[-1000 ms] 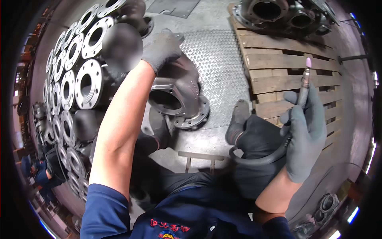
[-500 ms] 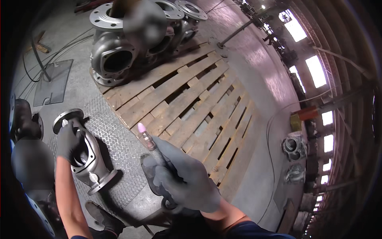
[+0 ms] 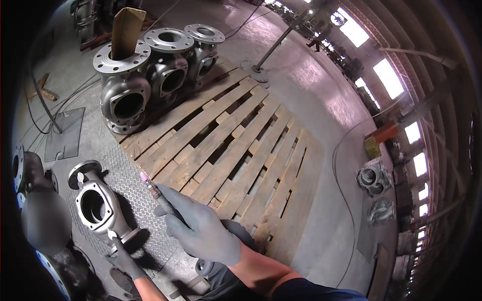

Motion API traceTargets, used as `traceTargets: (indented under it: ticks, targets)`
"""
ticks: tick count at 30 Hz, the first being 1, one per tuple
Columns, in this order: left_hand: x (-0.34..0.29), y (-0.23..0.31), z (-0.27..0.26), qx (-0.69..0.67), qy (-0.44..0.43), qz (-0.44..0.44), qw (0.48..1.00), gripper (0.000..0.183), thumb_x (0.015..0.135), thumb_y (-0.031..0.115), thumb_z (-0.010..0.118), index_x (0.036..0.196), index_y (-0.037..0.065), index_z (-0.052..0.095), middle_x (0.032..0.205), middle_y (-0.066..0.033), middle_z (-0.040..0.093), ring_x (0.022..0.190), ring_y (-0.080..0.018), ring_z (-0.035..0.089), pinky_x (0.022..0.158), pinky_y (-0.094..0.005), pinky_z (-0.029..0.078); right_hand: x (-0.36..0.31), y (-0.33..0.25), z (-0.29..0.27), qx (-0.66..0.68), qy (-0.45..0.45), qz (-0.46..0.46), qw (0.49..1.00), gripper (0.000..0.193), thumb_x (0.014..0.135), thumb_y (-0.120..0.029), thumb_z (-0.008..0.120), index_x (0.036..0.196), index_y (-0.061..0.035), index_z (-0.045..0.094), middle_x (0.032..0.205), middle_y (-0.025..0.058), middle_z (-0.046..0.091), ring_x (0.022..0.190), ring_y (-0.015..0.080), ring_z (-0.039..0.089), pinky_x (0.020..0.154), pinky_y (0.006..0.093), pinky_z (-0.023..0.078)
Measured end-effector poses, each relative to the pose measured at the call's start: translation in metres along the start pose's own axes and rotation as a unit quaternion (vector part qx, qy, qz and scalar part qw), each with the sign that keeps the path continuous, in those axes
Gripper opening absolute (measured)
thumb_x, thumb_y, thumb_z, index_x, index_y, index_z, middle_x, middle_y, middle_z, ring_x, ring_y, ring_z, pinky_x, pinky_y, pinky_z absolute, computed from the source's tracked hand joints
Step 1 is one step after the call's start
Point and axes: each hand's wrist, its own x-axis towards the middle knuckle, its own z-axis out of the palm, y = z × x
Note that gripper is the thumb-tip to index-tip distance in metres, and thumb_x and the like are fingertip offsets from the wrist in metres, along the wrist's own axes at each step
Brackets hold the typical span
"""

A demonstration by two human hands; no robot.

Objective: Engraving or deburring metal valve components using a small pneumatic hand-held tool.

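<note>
My right hand (image 3: 208, 233), in a grey glove, is closed around a pencil-type die grinder (image 3: 169, 204) tipped with a pink grinding stone (image 3: 144, 176). The stone points up and left, apart from the metal casting. A grey flanged valve body (image 3: 113, 218) lies on the patterned metal plate, its square-rimmed opening facing up. My gloved left hand (image 3: 124, 262) grips that valve body at its near flange, one finger laid along the metal; its other fingers are partly hidden.
A wooden pallet (image 3: 216, 155) lies ahead, with several flanged valve bodies (image 3: 123, 98) standing on its far left side. More castings (image 3: 32, 173) stand at the left edge. A post on a round base (image 3: 255, 72) rises beyond the pallet. A cable (image 3: 337, 185) runs along the floor at right.
My left hand has moved from the far part of the valve body to its near flange. The grinder in my right hand has shifted left and down in the picture. The view has shifted too.
</note>
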Motion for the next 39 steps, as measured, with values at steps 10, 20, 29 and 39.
traceTargets:
  ticks: [10,20,29,39]
  targets:
    - [0.007,0.032,0.044,-0.663,-0.219,-0.399,0.594,0.053,0.100,0.050,0.068,0.135,0.012,0.069,0.132,-0.0107,0.073,0.118,-0.0362,0.069,0.098,-0.0571,0.058,-0.001,0.001,-0.002,-0.030,-0.024,0.000,0.999,0.060,0.105,-0.004,0.054,0.164,-0.0011,0.042,0.115,0.0111,0.073,0.083,0.0122,0.066,0.081,0.0290,0.057]
    - [0.049,0.000,-0.035,-0.681,-0.277,-0.400,0.547,0.047,0.101,0.033,0.068,0.137,0.002,0.068,0.138,-0.0170,0.071,0.126,-0.0392,0.065,0.111,-0.0608,0.052,0.015,0.021,0.020,-0.105,-0.016,-0.153,0.982,0.056,0.103,-0.005,0.057,0.158,-0.0007,0.048,0.117,0.0230,0.073,0.101,0.0373,0.075,0.090,0.0428,0.059]
    - [0.048,0.006,-0.226,-0.610,-0.276,-0.272,0.691,0.033,0.105,0.031,0.068,0.130,0.009,0.067,0.136,-0.0123,0.066,0.123,-0.0282,0.064,0.105,-0.0494,0.054,0.005,0.035,0.054,-0.150,-0.093,-0.186,0.967,0.054,0.103,-0.009,0.055,0.156,-0.0022,0.045,0.121,0.0290,0.067,0.108,0.0473,0.068,0.094,0.0539,0.055]
    - [-0.053,0.094,-0.264,-0.247,-0.263,0.026,0.932,0.040,0.103,0.023,0.069,0.130,-0.006,0.062,0.115,-0.0192,0.070,0.101,-0.0279,0.068,0.090,-0.0447,0.053,0.000,0.059,0.157,-0.234,-0.227,-0.122,0.938,0.046,0.100,-0.020,0.066,0.139,0.0034,0.059,0.104,0.0335,0.072,0.103,0.0459,0.073,0.085,0.0527,0.058]
